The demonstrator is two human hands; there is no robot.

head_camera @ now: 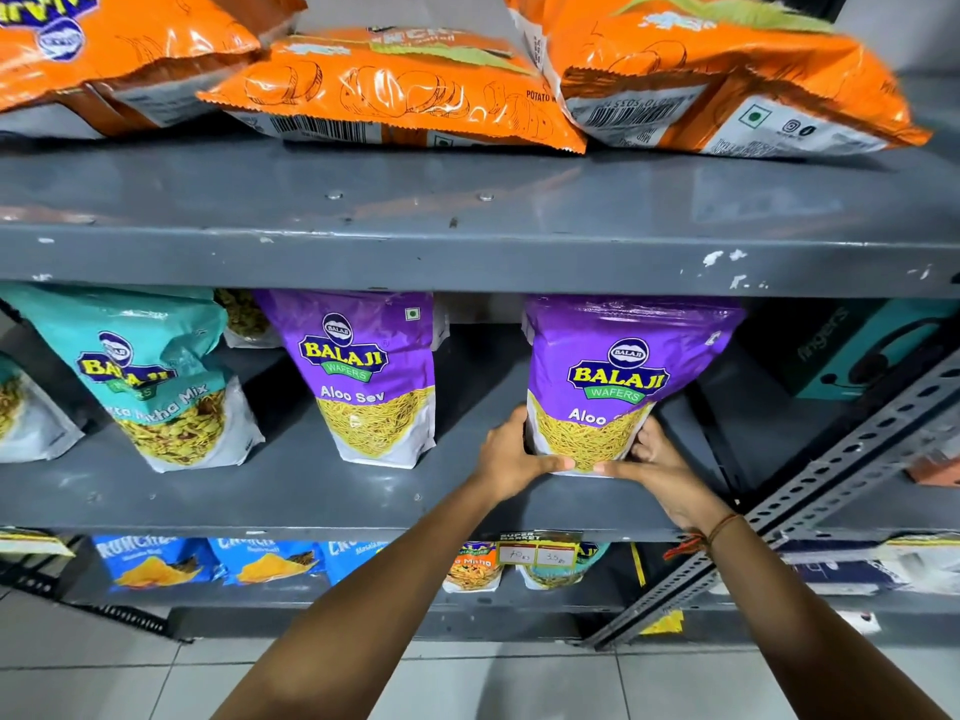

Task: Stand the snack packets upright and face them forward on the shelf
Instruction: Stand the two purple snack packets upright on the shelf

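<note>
The purple packet (pixel 618 376) stands on the middle shelf (pixel 291 491), over to the right, with its front and its name turned out to the room. Both hands are on its bottom part. The left hand (pixel 511 457) wraps the left bottom corner, with its thumb lying flat across the front near the base. The right hand (pixel 657 465) cups the right bottom corner, and its fingers (pixel 641 449) press on the front and side. The two thumbs nearly meet in the middle, just above the shelf. So both hands are closed round the packet, not wide open, and the bag sits between them. I think this bag is light and puffy, full of air and thin crunchy bits. The skin looks shiny, so it may slip, and it will crinkle and bend if squeezed. A hard squeeze could crush the snack inside, so a soft hold seems best. Low down by the flat base is a good place to hold it, since that is the part it stands on. Another purple packet (pixel 369 376) stands a little way to the left, apart from this one, and a teal packet (pixel 166 387) leans beside that. Up on the top shelf, the orange packets (pixel 400 90) lie flat on their backs and look like they need standing up.
</note>
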